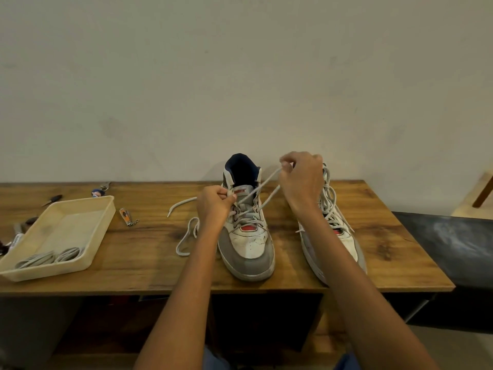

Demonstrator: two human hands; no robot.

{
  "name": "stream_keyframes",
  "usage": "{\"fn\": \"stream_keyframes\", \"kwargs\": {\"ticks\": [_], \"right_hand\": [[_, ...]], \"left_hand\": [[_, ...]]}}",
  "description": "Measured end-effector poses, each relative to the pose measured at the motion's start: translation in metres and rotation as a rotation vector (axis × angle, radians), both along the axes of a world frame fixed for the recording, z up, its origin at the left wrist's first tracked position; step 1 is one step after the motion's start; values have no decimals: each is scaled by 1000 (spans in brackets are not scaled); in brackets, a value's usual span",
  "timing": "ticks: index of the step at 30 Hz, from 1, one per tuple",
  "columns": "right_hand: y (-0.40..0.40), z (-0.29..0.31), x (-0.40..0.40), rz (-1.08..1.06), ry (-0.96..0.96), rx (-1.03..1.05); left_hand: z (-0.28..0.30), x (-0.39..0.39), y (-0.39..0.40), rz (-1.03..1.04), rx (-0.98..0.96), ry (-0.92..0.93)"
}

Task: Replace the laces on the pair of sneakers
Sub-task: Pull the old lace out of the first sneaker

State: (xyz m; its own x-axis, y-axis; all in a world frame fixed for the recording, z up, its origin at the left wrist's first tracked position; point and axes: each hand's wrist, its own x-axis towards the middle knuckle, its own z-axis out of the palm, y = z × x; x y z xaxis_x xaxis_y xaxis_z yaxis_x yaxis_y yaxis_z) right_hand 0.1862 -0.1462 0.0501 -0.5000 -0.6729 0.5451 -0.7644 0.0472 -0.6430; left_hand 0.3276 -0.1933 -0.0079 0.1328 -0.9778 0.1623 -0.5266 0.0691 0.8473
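Sneaker (246, 241), grey and white, toe toward the viewer on the wooden table (138, 252), its lace (256, 193) part-threaded. Left hand (214, 206) pinches the lace at an upper eyelet; right hand (302, 180) pinches a raised loop. Second sneaker (338, 236) stands just beside, laced.

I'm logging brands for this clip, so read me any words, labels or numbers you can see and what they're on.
None can be read.
Red tongue label on the middle sneaker: blurred.
Nail clipper print: too small.
Marker label: blurred.
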Motion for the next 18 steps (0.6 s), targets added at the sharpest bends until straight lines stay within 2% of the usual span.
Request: {"fn": "stream_keyframes", "kwargs": {"ticks": [5, 8, 10, 15, 16, 18], "right_hand": [[-8, -27, 41, 309, 528, 334], [-15, -50, 53, 335, 701, 406], [-19, -51, 47, 327, 617, 336], [-6, -1, 5, 47, 40, -91], [-2, 8, 1, -7, -1, -152], [1, 13, 6, -22, 83, -153]], "left_hand": [[1, -2, -2, 13, 4, -32], [0, 0, -1, 15, -1, -9], [-1, 3, 0, 23, -2, 0], [-1, 7, -1, 8, -1, 31], [-1, 6, -1, 1, -6, 33], [-2, 5, -1, -13, -10, 26]]}}
